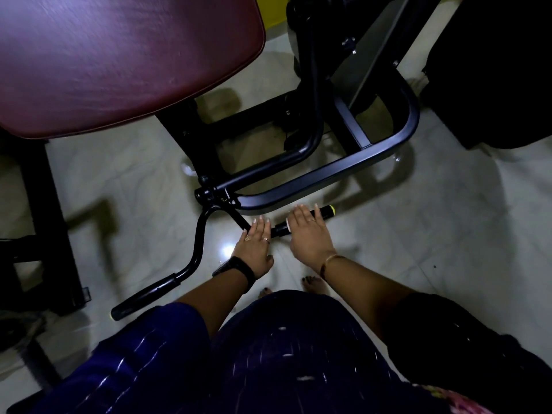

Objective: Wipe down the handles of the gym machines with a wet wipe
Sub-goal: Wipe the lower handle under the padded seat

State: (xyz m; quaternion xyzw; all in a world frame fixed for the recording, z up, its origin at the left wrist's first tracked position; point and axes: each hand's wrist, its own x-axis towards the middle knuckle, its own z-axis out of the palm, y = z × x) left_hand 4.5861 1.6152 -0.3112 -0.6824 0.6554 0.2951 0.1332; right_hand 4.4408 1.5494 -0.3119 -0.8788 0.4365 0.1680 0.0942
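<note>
A black handle bar hangs from the machine's frame (328,171). Its right grip (324,213) is black foam with a yellow end cap. My right hand (310,234) lies wrapped over that grip, and a sliver of white wet wipe (288,223) shows under its inner edge. My left hand (256,245) holds the bare bar (239,218) just left of the grip, fingers curled over it. The left grip (146,295), also black with a yellow tip, sticks out low at the left, untouched.
A maroon padded seat (119,61) fills the upper left on black supports. Black frame tubes (313,94) stand behind the handle. A dark object (493,70) sits at the upper right. The floor (448,234) is pale glossy tile; my bare feet (313,283) are below the hands.
</note>
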